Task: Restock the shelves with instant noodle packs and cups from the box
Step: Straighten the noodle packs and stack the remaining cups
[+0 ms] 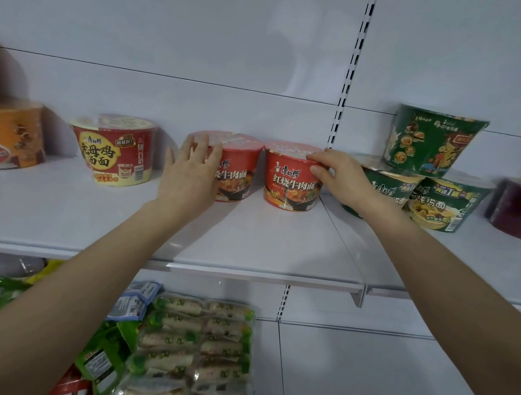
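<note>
- My left hand (pixel 191 168) curls round the left red film-wrapped noodle cup (pixel 240 165) on the white metal shelf (pixel 250 236).
- My right hand (pixel 337 174) pinches the rim of the right red noodle cup (pixel 290 181), squaring the pair, I'd judge.

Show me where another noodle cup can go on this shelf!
The front strip of the shelf is bare. So is the gap between the yellow-red cup and the left red cup. Beside the right red cup, stacked green cups crowd it.

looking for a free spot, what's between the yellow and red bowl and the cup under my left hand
Head view: just bare shelf, apart from the left hand gripping the cup by its rim.
</note>
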Tool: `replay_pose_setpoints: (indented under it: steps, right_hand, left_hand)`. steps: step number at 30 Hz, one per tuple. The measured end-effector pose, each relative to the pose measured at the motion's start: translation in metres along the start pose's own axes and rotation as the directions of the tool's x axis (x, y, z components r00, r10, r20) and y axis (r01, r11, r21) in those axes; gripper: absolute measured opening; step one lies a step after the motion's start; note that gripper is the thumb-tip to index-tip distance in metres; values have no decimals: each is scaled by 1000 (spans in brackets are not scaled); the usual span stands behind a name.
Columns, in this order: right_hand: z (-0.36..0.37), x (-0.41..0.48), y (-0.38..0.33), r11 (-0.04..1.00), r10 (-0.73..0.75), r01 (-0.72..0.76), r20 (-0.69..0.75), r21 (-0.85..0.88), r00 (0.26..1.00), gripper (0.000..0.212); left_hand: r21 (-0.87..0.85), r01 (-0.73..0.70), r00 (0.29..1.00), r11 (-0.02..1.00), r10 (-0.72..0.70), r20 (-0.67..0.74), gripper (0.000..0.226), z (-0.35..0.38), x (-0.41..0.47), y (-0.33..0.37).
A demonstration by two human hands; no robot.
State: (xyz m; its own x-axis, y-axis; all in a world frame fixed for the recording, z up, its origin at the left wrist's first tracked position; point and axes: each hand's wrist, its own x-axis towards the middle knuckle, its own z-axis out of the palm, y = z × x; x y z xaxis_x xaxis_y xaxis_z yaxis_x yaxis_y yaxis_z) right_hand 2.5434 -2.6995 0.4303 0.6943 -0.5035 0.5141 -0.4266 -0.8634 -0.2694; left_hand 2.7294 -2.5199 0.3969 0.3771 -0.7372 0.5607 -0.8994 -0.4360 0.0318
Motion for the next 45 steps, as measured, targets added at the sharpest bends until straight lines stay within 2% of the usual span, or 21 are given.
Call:
replay_pose_setpoints:
  steps: [3,5,8,11,14,18,23,26,29,32,36,40,45]
  right_hand:
    - [4,0,4,989,28,-26,12,-148,1000,45]
    - [5,-7,0,989,46,-55,-69,-140,997,51]
    - [-1,-28,-13,995,0,-21,-211,-98,977,41]
    - [-10,-54,-19,998,-35,26,-159,-58,987,28]
    - [-17,-83,-16,996,-37,28,-108,-81,993,24]
    - [-29,-122,-6,990,99,-108,-98,-91,990,24]
    - [-50,-173,-3,942,298,-310,-104,-130,949,25]
    - [-64,-205,-6,919,343,-359,-119,-164,932,23]
    - [-75,-234,-5,905,364,-384,-132,-184,922,23]
    - [-87,-256,3,891,385,-409,-148,-197,911,22]
    - [-106,-273,25,881,397,-427,-173,-205,901,22]
    - [-129,-282,56,880,385,-420,-185,-222,904,23]
    - [-166,-288,110,887,356,-395,-191,-239,915,22]
  left_hand:
    - [-27,-99,995,995,98,-26,58,-4,-23,29]
    - [-41,-235,968,971,229,-104,52,-4,-43,50]
    - [-74,-338,935,938,325,-144,55,2,-67,75]
    - [-135,-374,927,918,366,-82,56,7,-83,93]
    - [-161,-419,908,894,413,-72,50,13,-92,104]
    - [-191,-492,871,850,480,-107,47,15,-105,119]
    - [-172,-485,875,858,474,-99,50,12,-116,126]
    - [-165,-501,864,849,479,-156,36,4,-122,135]
    - [-211,-550,833,808,512,-208,36,-3,-136,156]
    - [-221,-628,772,746,562,-296,32,-4,-154,177]
    - [-213,-659,741,721,574,-349,30,-5,-157,208]
    - [-149,-654,733,742,574,-365,33,-7,-145,248]
    - [-179,-619,762,765,530,-374,34,-8,-127,310]
